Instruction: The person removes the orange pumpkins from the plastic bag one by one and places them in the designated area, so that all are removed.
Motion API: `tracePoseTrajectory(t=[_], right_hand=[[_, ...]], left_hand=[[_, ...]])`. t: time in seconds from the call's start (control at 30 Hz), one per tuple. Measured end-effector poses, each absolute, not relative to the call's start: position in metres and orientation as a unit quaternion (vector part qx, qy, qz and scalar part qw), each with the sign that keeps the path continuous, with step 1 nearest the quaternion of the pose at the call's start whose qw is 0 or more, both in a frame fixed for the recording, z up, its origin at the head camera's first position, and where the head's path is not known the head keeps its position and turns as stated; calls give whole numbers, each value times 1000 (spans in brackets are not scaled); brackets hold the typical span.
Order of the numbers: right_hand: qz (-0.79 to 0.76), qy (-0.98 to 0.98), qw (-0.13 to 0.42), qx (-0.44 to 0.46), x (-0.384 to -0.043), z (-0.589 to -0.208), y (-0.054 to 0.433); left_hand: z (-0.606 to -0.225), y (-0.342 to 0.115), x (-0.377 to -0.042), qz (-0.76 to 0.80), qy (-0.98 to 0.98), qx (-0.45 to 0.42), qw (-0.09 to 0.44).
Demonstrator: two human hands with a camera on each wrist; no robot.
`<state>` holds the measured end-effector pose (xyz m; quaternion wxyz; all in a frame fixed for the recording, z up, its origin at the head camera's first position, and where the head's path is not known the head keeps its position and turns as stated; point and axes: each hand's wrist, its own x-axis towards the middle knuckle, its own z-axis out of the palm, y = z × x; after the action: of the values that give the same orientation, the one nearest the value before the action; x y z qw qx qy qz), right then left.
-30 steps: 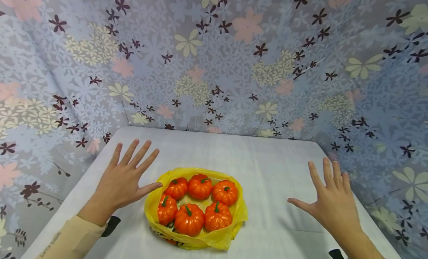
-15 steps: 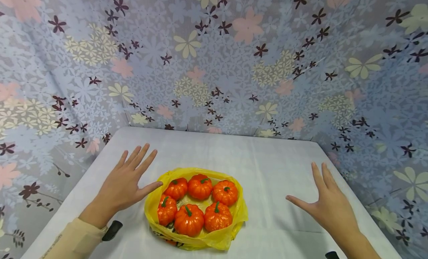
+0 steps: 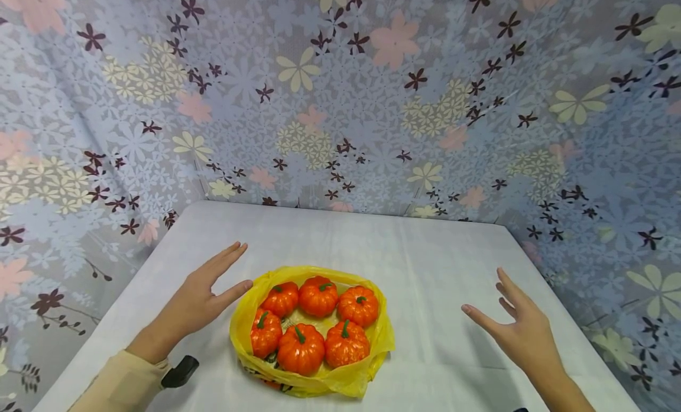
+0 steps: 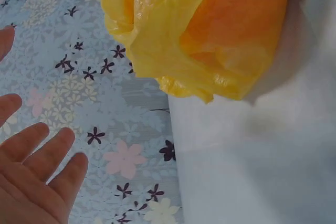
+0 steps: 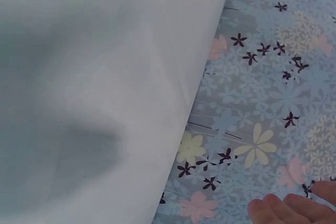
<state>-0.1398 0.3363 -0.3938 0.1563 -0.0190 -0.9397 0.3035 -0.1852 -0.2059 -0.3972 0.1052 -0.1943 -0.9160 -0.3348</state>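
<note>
We see the left hand (image 3: 194, 299) held out beside the bag, its fingers straight and its thumb spread wide, with nothing in its grasp. Its thumb tip lies just beside the bag's left edge in the head view, and the left wrist view shows a gap between them. The right hand (image 3: 524, 335) is likewise spread, thumb well away from the relaxed fingers, holding nothing, well apart from the bag on its right. On the left arm we make out a beige sleeve (image 3: 119, 379) and a black band (image 3: 180, 372).

Between the hands, nearer the left one, the yellow bag (image 3: 340, 387) sits on the white tabletop (image 3: 441, 246). Its mouth faces up, and its long axis runs left to right, the right end slightly nearer the person. Inside we count six orange pumpkins (image 3: 301, 356) in a ring, their green stems (image 3: 345, 329) upward but leaning different ways. Beyond the table hangs floral cloth (image 3: 362, 104).
</note>
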Motion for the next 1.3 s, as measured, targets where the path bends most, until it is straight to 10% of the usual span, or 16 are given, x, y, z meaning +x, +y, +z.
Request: tracePoseTrajectory(t=[1.3], right_hand=[[399,-908,117,52,-141,-433,277]], left_hand=[[-460,-206,-176,-386,-906,-175,3]])
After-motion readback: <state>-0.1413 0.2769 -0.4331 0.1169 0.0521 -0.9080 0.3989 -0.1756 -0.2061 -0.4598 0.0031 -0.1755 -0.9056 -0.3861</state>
